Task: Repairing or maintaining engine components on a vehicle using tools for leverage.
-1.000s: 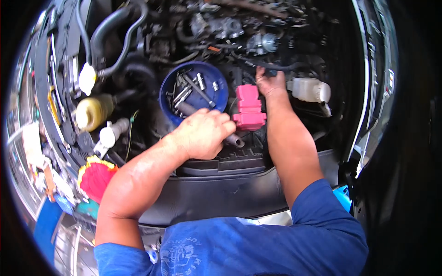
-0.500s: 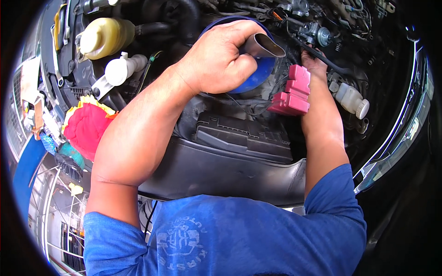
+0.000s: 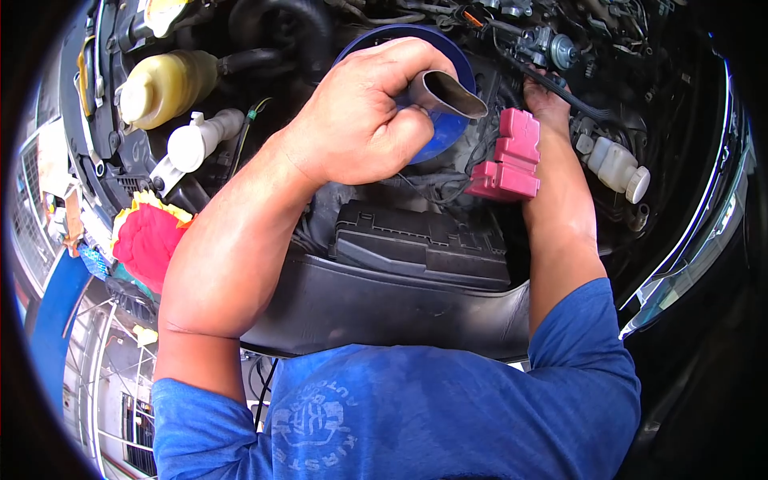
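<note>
My left hand (image 3: 364, 112) is closed around the grey metal spout (image 3: 450, 94) of a blue funnel (image 3: 448, 136). The slanted mouth of the spout faces up to the right, and the wide blue rim shows behind my hand. Deeper in the engine bay, my right hand (image 3: 546, 98) reaches in beside a black hose (image 3: 572, 100), below a round grey-blue metal part (image 3: 562, 51). Its fingers are mostly hidden among the hoses, so what they touch is out of sight. A pink-red plastic terminal cover (image 3: 516, 152) lies right beside my right forearm.
In front of my body is a black lidded box (image 3: 420, 248) behind a dark padded cover (image 3: 384, 308). Left are a yellowed reservoir (image 3: 164, 90), a white-capped filler neck (image 3: 192, 144) and a red cloth (image 3: 148, 244). A white-capped reservoir (image 3: 620, 170) stands at right.
My left hand has shifted slightly left with the funnel spout, which has tilted a little. My right hand stays in nearly the same place. The whole view has moved slightly.
</note>
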A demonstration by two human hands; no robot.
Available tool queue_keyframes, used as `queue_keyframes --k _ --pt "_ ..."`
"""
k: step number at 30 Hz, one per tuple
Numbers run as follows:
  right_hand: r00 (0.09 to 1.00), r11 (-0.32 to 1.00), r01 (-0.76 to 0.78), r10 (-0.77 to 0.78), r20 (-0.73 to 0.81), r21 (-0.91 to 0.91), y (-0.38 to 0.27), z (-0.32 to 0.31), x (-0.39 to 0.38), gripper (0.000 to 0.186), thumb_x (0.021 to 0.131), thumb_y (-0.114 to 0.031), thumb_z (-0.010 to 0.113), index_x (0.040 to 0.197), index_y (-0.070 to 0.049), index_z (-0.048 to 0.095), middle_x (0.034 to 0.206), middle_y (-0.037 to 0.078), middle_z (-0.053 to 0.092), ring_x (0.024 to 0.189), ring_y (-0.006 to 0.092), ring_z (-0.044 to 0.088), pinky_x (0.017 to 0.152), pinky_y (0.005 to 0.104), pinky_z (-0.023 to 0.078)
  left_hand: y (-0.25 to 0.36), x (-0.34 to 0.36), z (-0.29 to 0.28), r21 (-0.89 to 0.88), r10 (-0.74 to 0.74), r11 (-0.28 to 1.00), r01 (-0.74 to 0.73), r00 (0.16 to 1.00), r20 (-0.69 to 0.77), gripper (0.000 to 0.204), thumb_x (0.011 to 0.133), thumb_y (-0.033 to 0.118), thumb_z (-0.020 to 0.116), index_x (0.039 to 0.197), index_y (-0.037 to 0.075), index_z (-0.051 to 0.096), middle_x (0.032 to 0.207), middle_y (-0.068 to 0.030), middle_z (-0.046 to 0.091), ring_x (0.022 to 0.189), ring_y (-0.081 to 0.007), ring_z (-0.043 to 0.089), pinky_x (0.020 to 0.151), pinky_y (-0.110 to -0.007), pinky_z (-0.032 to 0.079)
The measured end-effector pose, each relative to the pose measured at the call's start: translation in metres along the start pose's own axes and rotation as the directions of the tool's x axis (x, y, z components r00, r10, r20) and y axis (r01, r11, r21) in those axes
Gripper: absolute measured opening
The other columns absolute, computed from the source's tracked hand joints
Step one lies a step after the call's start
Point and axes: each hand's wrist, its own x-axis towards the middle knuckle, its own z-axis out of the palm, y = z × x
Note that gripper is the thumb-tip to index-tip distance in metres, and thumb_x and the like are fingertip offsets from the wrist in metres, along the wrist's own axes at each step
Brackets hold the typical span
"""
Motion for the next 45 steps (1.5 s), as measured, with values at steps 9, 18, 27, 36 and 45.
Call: queue_keyframes --k 9,18,27,36,45 --pt "0.992 0.993 -0.118 0.118 0.044 -0.006 0.009 0.009 0.004 0.018 0.096 -0.016 0.050 0.094 -0.001 0.058 0.087 0.018 0.061 0.077 0.0310 0.063 0.072 0.0407 0.057 0.005 0.005 0.001 -0.020 0.045 0.999 -0.044 0.999 0.025 0.034 0.069 -0.006 0.048 0.100 -0.003 0.062 0.100 -0.0137 0.065 0.094 -0.0234 0.062 0.088 -0.033 0.049" --pt "0.986 0.930 -0.164 0.157 -0.050 -0.328 0.034 0.032 -0.017 0.014 0.097 -0.020 0.057 0.106 -0.009 0.055 0.095 0.012 0.063 0.082 0.0296 0.064 0.070 0.0439 0.048 0.003 0.004 0.001 -0.090 0.046 0.995 -0.042 0.998 0.035 0.028 0.075 -0.003 0.053 0.102 -0.004 0.060 0.104 -0.0162 0.064 0.100 -0.0254 0.062 0.091 -0.035 0.048" --pt "0.985 0.979 -0.169 0.170 0.000 0.110 0.029 0.030 -0.025 0.019 0.094 -0.027 0.051 0.095 -0.008 0.053 0.085 0.010 0.056 0.063 0.0194 0.056 0.051 0.0272 0.051 0.012 0.001 0.005 -0.235 -0.005 0.972 -0.019 0.995 -0.101 0.033 0.073 -0.006 0.051 0.104 -0.003 0.060 0.106 -0.0186 0.063 0.103 -0.0284 0.063 0.095 -0.039 0.049" --pt "0.991 0.991 -0.131 0.129 0.034 0.042 0.026 0.018 -0.015 0.010 0.090 -0.020 0.061 0.090 -0.011 0.056 0.075 0.006 0.059 0.061 0.0201 0.057 0.057 0.0363 0.051 0.035 0.074 0.027 -0.668 0.179 0.710 -0.223 0.975 -0.134 0.038 0.087 0.010 0.068 0.123 0.006 0.056 0.118 -0.0177 0.056 0.119 -0.0337 0.051 0.114 -0.055 0.031" --pt "0.967 0.968 -0.231 0.217 0.132 0.096 0.036 0.014 -0.023 0.018 0.085 -0.027 0.061 0.094 -0.012 0.057 0.077 0.007 0.062 0.060 0.0203 0.060 0.051 0.0315 0.051 0.007 0.177 0.092 -0.716 0.252 0.641 -0.278 0.957 -0.146 0.045 0.073 -0.006 0.051 0.117 -0.001 0.052 0.110 -0.0221 0.061 0.106 -0.0332 0.061 0.103 -0.049 0.044"
